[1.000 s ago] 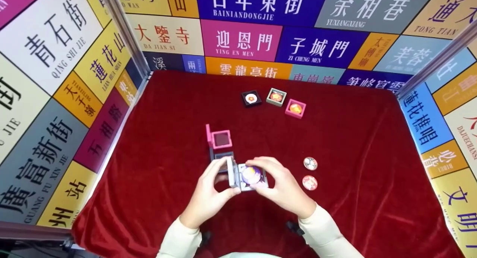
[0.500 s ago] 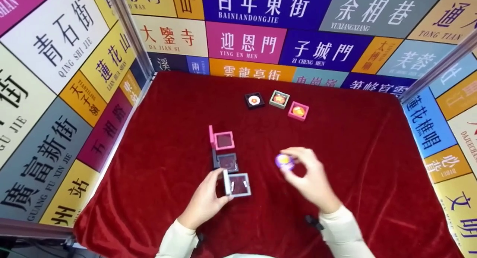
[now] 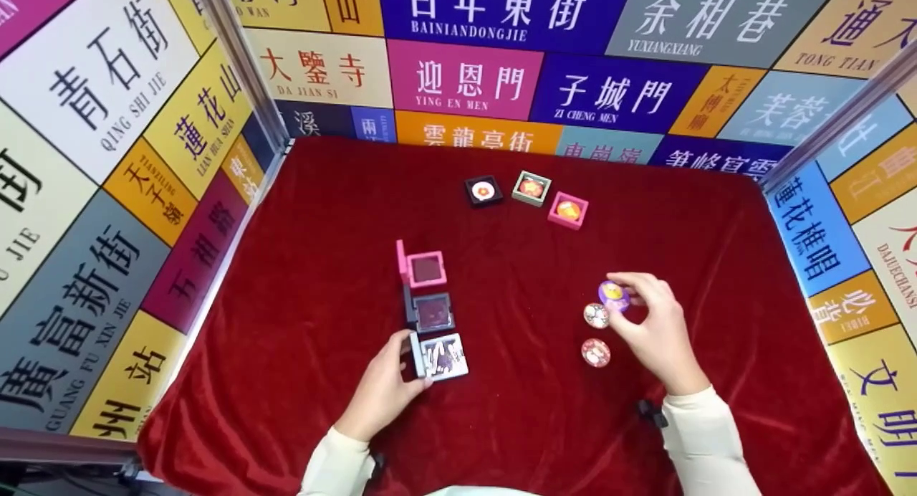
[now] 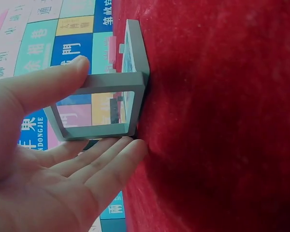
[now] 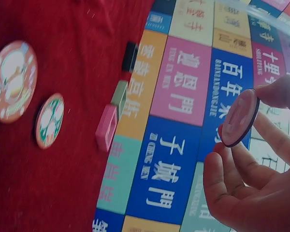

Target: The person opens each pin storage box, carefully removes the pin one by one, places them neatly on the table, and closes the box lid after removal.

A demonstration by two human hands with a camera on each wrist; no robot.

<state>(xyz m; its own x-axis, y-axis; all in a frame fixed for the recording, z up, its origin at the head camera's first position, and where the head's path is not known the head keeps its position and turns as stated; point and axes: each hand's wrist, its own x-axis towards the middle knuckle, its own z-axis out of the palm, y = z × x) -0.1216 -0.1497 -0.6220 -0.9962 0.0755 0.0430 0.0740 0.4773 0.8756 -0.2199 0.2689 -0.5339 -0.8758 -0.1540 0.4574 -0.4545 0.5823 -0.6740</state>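
Note:
My right hand [image 3: 663, 338] pinches a purple round badge [image 3: 614, 293] by its edge, thumb on one side and fingers on the other. In the right wrist view the badge [image 5: 240, 117] is seen edge-on, tilted. Just below it in the head view lie a white-patterned round badge [image 3: 594, 315] and a red one [image 3: 595, 353]. My left hand [image 3: 383, 392] holds the raised lid of a pale grey hinged display frame [image 3: 445, 357], which stands open on the cloth. The left wrist view shows the thumb on the lid's edge [image 4: 106, 81] and fingers beneath.
A dark hinged frame [image 3: 434, 313] and a pink one [image 3: 428, 269], both open, line up behind the grey frame. Farther back sit three small boxes, black [image 3: 483, 191], green [image 3: 531, 187] and pink [image 3: 569, 210], each holding a round piece. Printed panels wall the red cloth [image 3: 530, 424].
The purple badge has moved right, away from the grey frame, to beside the two loose badges. My left hand has shifted the grey frame left and down, in line with the other frames.

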